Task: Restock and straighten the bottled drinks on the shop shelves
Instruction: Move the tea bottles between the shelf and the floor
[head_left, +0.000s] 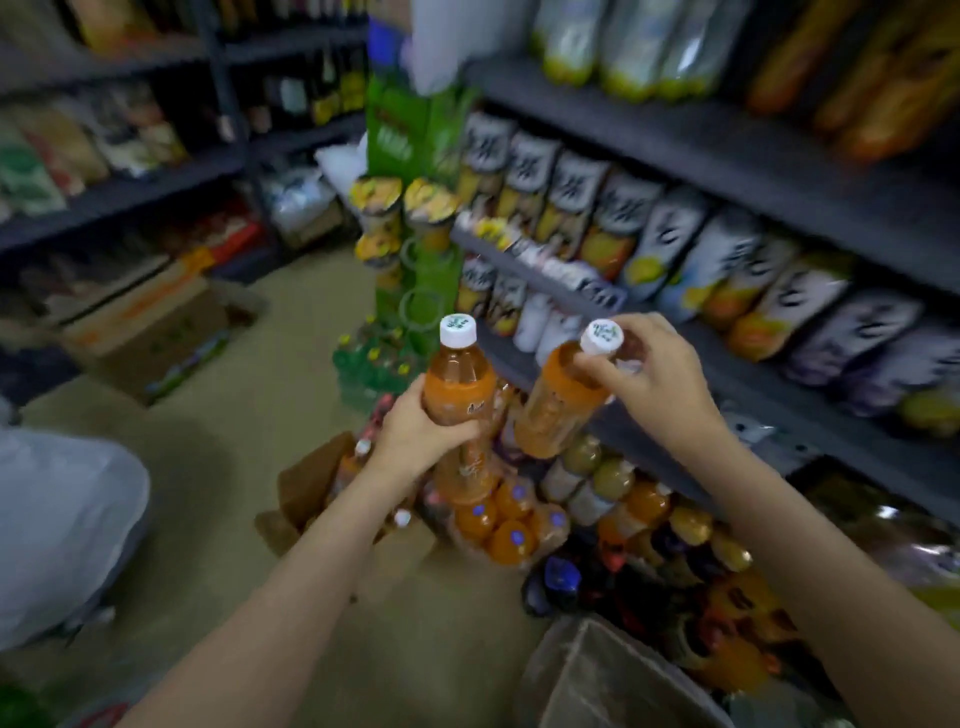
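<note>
Shop shelves (675, 332) behind — left hand (415, 431) wraps orange bottle (460, 384); right hand (660, 374) fingers pinch second bottle (556, 410) neck.

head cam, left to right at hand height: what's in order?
Cardboard box → left hand → left bottle → right bottle → right hand → shelf bottles

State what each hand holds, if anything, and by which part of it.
The left hand grips an orange bottle round its lower body. The right hand holds a second orange bottle at its neck, just below the white cap.
</note>
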